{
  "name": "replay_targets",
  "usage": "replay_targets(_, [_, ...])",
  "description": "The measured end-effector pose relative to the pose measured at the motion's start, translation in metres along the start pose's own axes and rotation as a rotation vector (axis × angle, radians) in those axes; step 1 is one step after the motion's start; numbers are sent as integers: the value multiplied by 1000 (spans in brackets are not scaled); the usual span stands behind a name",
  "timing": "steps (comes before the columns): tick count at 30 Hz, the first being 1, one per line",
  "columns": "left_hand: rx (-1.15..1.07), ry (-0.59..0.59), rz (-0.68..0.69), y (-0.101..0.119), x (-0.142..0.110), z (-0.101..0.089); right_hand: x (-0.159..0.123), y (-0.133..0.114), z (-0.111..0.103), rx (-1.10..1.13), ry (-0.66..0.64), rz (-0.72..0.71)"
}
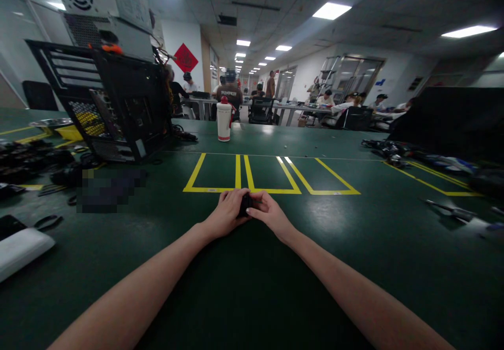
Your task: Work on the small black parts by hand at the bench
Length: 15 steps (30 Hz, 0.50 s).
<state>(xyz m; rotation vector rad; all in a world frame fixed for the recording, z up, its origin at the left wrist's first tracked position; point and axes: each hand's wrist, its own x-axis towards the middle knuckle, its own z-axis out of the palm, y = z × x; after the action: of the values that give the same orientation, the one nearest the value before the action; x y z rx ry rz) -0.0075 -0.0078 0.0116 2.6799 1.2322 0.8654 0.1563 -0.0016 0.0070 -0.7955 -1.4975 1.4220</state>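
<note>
Left hand [225, 214]: curled over the black part [244, 204], back upward, fingers closed around it. Right hand [271, 216]: thumb and fingers pinching at the same part from the right. Find the part between both hands, low over the worktop [157, 240], largely hidden by the fingers; contact with the surface cannot be told, nor can the exact shape.

For good control, brace the part firmly in the left hand and work with the right fingertips only. Press lightly, apply force along one line, and avoid twisting the wrists against each other. Open the left fingers slightly for a clearer view of the part. Hold low, to limit any drop.

Just beyond the fingers, note three yellow tape outlines [275, 191]. Farther out, allow for the upright bottle [224, 123] and, to its left, the PC case [136, 103]. At far left, note the white box [23, 253], well apart from the left hand; at far right, the tool [452, 211] and cables [391, 155], likewise well clear of the right forearm.
</note>
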Motion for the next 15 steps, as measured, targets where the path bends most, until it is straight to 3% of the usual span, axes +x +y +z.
replay_targets(8, [3, 15, -9, -2, 0, 4, 3, 4, -1, -63, 55, -1])
replay_targets(15, [-17, -4, -22, 2, 0, -1, 1, 1, -1, 9, 6, 7])
